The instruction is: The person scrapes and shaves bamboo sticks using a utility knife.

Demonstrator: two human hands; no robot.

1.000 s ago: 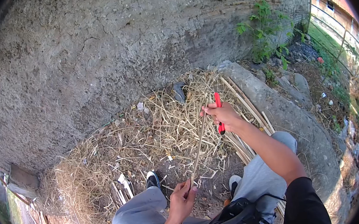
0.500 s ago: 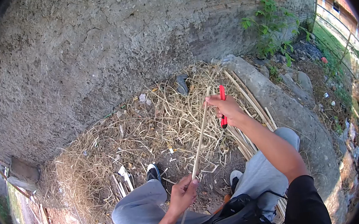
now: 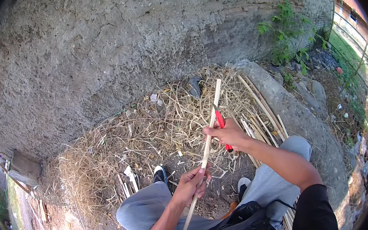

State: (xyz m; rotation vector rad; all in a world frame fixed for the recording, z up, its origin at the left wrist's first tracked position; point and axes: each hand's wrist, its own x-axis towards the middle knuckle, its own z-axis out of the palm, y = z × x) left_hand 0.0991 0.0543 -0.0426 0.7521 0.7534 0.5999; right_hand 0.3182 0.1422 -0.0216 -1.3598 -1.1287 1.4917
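Note:
A long pale strip, which looks like split bamboo (image 3: 205, 156), slants up from between my knees, away from me. My left hand (image 3: 190, 188) is closed around its lower part. Higher up, my right hand (image 3: 230, 135) grips a red utility knife (image 3: 221, 120) with a black end, thumb and fingers also touching the strip. The knife's blade is out and lies at the strip's edge, below its upper end; whether it cuts in, I cannot tell.
Thin shavings (image 3: 183, 110) cover the ground ahead. Cut strips (image 3: 262, 100) lie beside a concrete ledge (image 3: 299, 117) on the right. A rough wall (image 3: 111, 51) rises in front, with a dark stone-like piece (image 3: 195, 86) near its base and a green plant (image 3: 284, 30) farther right.
My right hand has come down closer to my left, bringing the knife to the strip. The strip's wider face and upper end now show. My left hand has risen slightly.

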